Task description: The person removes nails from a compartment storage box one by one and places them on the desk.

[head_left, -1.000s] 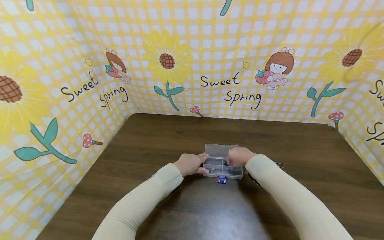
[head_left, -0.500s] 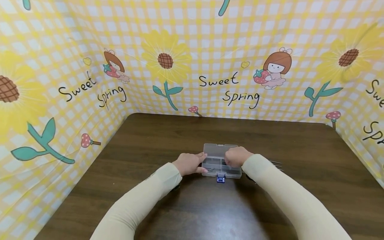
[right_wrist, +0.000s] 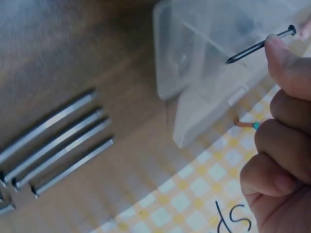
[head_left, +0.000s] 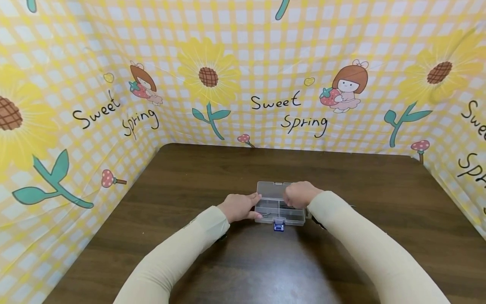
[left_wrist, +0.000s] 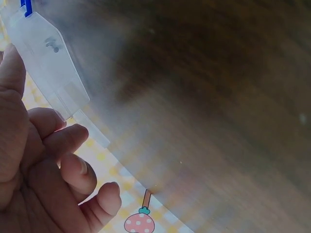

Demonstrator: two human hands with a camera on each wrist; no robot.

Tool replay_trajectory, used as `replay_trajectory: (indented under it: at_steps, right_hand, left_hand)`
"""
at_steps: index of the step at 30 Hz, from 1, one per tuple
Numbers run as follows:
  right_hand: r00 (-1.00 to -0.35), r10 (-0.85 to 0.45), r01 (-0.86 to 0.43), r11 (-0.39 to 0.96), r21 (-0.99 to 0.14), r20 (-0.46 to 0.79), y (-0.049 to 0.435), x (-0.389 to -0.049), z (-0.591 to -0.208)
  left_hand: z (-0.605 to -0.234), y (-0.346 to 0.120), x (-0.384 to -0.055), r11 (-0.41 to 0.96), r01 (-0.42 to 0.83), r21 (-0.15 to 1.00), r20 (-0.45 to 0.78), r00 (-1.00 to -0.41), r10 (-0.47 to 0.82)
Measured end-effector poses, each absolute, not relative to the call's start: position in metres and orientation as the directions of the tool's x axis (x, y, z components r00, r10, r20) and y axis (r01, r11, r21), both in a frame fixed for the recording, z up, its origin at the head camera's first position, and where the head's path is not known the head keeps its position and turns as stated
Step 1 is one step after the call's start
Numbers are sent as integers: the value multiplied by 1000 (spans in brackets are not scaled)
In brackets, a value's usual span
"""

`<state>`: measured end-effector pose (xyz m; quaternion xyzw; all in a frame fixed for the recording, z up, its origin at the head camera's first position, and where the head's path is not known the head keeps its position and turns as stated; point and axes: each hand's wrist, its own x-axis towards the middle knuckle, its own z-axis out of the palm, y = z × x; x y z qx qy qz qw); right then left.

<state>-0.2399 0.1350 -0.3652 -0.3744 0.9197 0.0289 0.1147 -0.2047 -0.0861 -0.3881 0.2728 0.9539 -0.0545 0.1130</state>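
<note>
A clear plastic compartment box (head_left: 271, 190) lies open on the table, its lid folded back and a blue latch (head_left: 279, 226) at its front. My left hand (head_left: 238, 207) grips the box's left side, thumb at the front corner and fingers farther back. Over the right rear compartment, my right hand (head_left: 302, 195) pinches a nail (right_wrist: 257, 47) between thumb and forefinger, its other fingers curled in. Thin metal pieces (head_left: 265, 215) show in the front left compartment.
Several loose nails (right_wrist: 73, 167) lie side by side on the dark wooden table (head_left: 212, 169) to the right of the box, mostly behind the right sleeve in the head view. A yellow checked cloth (head_left: 224, 126) hangs behind and at both sides.
The right hand rises slightly from the right rear compartment toward the lid. Its sleeve now covers most of the loose nails. The left hand stays on the box.
</note>
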Motion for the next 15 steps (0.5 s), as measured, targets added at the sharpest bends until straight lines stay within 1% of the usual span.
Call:
replay_trajectory:
  at_steps: [5, 10, 15]
  right_hand:
    - [-727, -627, -638, 768, -61, -279, 143, -243, -355]
    - [-733, -625, -628, 773, -87, -268, 157, -243, -348]
    - [-741, -617, -626, 777, -60, -264, 173, -241, -346]
  left_hand:
    - [-388, -85, -204, 843, 537, -37, -245, -823, 513]
    - [-390, -86, -205, 842, 538, -33, -237, -823, 516]
    - [-391, -87, -206, 844, 534, -43, -232, -827, 512]
